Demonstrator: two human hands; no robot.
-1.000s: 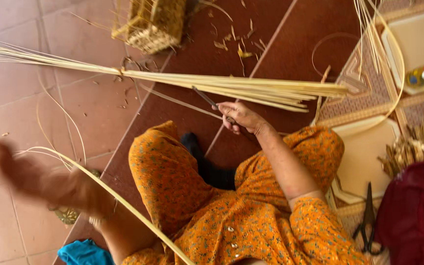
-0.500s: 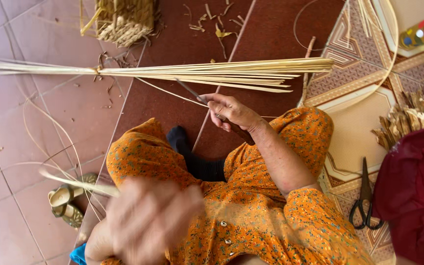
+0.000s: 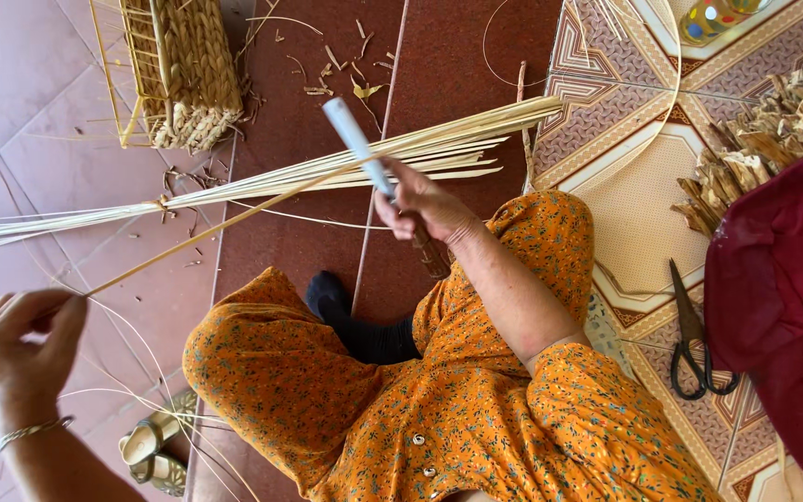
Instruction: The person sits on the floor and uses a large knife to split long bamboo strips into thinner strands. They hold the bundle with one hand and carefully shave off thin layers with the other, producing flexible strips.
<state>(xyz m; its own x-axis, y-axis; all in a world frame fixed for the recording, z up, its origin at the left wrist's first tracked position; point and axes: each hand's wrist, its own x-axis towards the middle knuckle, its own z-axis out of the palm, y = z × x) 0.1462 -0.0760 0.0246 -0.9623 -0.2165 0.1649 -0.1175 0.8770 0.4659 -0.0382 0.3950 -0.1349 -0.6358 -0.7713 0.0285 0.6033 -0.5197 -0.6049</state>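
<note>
Reddish floor tiles (image 3: 30, 84) lay under a seated person in an orange flowered dress (image 3: 457, 418), with patterned tiles (image 3: 634, 186) off to one side. Across the floor in front of the knees stretched a tied bundle of pale cane strips (image 3: 262, 181). The right hand (image 3: 420, 203) was closed around a knife (image 3: 357, 139), whose pale blade pointed up and away while the dark handle (image 3: 431, 256) stuck out below the fist. The left hand (image 3: 25, 349), wearing a thin bracelet, pinched the near end of a single cane strip (image 3: 206, 228) between thumb and fingers; that strip ran slantwise up to the knife, where it met the blade just above the right hand. A half-woven basket (image 3: 183, 74) stood beyond the bundle, with small trimmings scattered near it. Black scissors (image 3: 694, 339) lay on the patterned tiles beside a dark red cloth (image 3: 783, 297), and a pile of dried leaf pieces (image 3: 773, 130) sat farther off. A sandal (image 3: 155, 451) rested near the left wrist.
</note>
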